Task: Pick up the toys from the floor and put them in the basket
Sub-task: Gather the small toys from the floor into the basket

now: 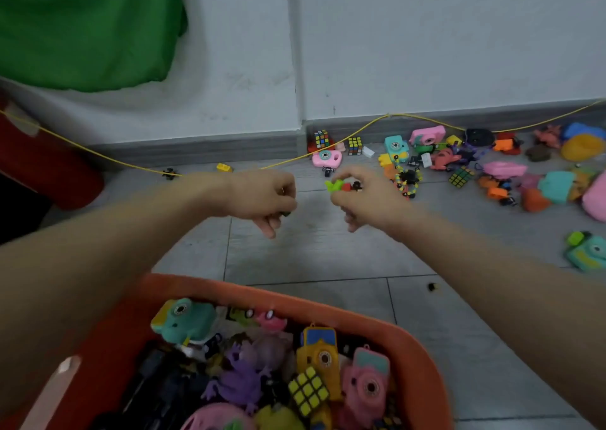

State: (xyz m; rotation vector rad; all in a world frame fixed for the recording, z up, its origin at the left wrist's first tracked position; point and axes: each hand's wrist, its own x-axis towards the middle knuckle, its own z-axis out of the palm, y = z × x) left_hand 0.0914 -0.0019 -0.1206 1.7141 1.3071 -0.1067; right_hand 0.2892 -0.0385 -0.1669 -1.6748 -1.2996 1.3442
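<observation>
A white wall [426, 36] fills the far half of the scene, with a grey skirting board [203, 149] along its foot and a green cloth [88, 26] hanging at the far left. Below it lies a grey tiled floor [328, 252] with dark joints. A thin yellow cord [98, 154] sags across the skirting from left to right.

At the near edge sits the orange basket [410, 341], its rim curving across the bottom of the view. It is already heaped: a teal toy camera [183, 318] at its far left, a yellow toy camera [319, 354] and a pink toy camera [367, 380] to the right, a yellow-faced puzzle cube [308, 392] between them, and a purple frog [239, 380] near the middle.

Both bare forearms reach out over the basket toward the far floor. The left hand [262, 196] is curled into a loose fist, fingers folded down; a small dark bit shows at its fingertips, too blurred to name. The right hand [364, 193] is closed in a pinch on a small bright green toy [334, 185] with red and black pieces beside it, held just above the floor, well beyond the basket.

More toys are scattered on the far right floor against the skirting: a pink camera [326, 158], two colourful puzzle cubes [322, 138], another teal camera [587, 252] near the right edge, and a jumble of pink, orange and blue pieces. A small yellow block [224, 167] lies alone farther left.
</observation>
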